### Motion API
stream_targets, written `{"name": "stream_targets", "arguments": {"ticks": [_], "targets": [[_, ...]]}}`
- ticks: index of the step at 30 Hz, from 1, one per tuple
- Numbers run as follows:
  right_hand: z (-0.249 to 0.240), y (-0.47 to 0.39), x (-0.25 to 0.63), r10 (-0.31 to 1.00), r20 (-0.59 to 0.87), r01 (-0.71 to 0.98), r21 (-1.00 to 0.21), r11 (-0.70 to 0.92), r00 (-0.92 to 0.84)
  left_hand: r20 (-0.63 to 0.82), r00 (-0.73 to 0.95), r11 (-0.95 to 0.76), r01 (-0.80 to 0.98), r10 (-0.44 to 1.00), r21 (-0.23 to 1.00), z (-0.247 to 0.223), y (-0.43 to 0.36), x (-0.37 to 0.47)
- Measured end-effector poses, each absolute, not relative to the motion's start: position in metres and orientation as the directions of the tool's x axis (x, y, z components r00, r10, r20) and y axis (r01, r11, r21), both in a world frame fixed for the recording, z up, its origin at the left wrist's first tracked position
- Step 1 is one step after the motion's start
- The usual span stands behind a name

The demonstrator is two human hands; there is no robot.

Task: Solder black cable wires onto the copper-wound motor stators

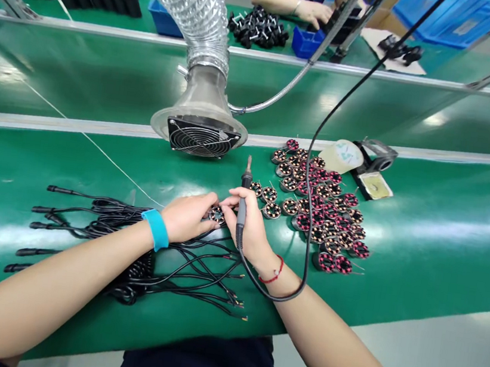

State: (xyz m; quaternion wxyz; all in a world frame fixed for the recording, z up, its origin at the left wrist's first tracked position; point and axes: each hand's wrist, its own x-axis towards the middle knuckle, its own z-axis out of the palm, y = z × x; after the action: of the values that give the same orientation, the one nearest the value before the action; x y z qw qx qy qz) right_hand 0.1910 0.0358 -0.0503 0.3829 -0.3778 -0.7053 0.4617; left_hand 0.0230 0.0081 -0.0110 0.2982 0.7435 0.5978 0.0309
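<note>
My left hand [189, 217], with a turquoise band at its wrist, is closed around a small round motor stator [216, 215] over the middle of the bench. A soldering iron [243, 198] rests in my right hand [251, 226], its tip pointing up and away from me. The thumb and fingertips of that hand also reach the stator's right side. Black cables [137, 278] with stripped coloured ends lie beneath and in front of both hands. Just right of the hands sit many copper-wound stators [323, 206], some with red windings.
A fume extractor [203, 136] on a foil duct hangs beyond my hands. The iron's black cord [306, 264] loops over my right forearm. At the back right are a solder-iron stand [375, 170] and a round pale container [343, 155]. Across the divider, a co-worker's hand [315, 13] is near a blue bin [306, 42].
</note>
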Motion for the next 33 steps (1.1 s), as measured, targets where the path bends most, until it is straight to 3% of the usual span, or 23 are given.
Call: {"name": "stream_targets", "arguments": {"ticks": [5,10,13,21,28,33], "targets": [[-0.05,0.038,0.194,0.842,0.257,0.305,-0.849,0.431,-0.474,-0.297,0.283,-0.106,0.863,0.912,0.495,-0.014,0.008,0.021],[-0.037,0.041,0.202,0.745,0.337,0.608,-0.431,0.666,-0.576,-0.301,0.263,-0.078,0.857,0.917,0.51,-0.013,0.008,0.02],[-0.032,0.041,0.205,0.731,0.297,0.668,-0.298,0.682,-0.614,-0.304,0.254,-0.069,0.858,0.918,0.509,-0.012,0.008,0.02],[-0.037,0.04,0.205,0.816,0.245,0.574,-0.607,0.55,-0.524,-0.304,0.259,-0.063,0.845,0.917,0.53,-0.012,0.008,0.02],[-0.041,0.042,0.207,0.831,0.205,0.502,-0.714,0.488,-0.517,-0.325,0.261,-0.048,0.841,0.909,0.539,-0.012,0.009,0.019],[-0.044,0.044,0.208,0.827,0.179,0.507,-0.714,0.482,-0.534,-0.331,0.267,-0.05,0.839,0.905,0.542,-0.011,0.01,0.02]]}}
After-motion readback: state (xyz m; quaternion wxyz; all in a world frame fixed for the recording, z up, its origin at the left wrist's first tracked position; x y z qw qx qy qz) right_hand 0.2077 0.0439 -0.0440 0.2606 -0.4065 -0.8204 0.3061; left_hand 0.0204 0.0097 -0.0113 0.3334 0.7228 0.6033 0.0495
